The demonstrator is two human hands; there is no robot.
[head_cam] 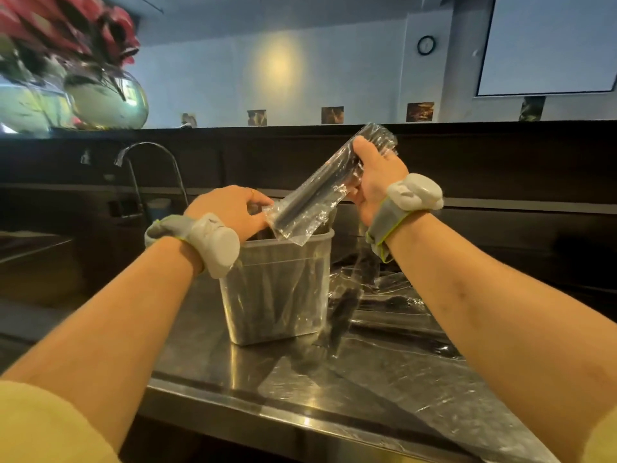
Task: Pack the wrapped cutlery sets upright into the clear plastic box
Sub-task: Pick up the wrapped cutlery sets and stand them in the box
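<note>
The right hand [374,182] grips a wrapped cutlery set [320,192] near its upper end, thumb across the front of the clear wrap and the other fingers curled round behind it (mostly hidden by the palm). The set is in the air, tilted, w/ its top toward the upper right and its lower end hanging just over the rim of the clear plastic box [277,295], not inside yet. The left hand [230,208] is at that lower end: thumb and forefinger close on the corner of the wrap in what looks like a light pinch, and the rest of its fingers are curled over the box's far-left rim. The box stands upright on the steel counter [367,379] near the front edge, and dark cutlery shapes stand more or less upright inside it, seen through the frosted wall. Just to the right of the box, more wrapped sets [394,302] lie flat in a loose pile on the counter; one blurred set leans vs. the box's right side. Both wrists wear grey bands, left [213,242] and right [410,195], and pale yellow sleeves show at the bottom corners. Behind the box to the left, a curved faucet [150,155] rises. A glass vase [107,101] w/ red flowers sits on the dark ledge at upper left, and a round clock [426,45] hangs on the pale wall beside a white screen [551,45].
</note>
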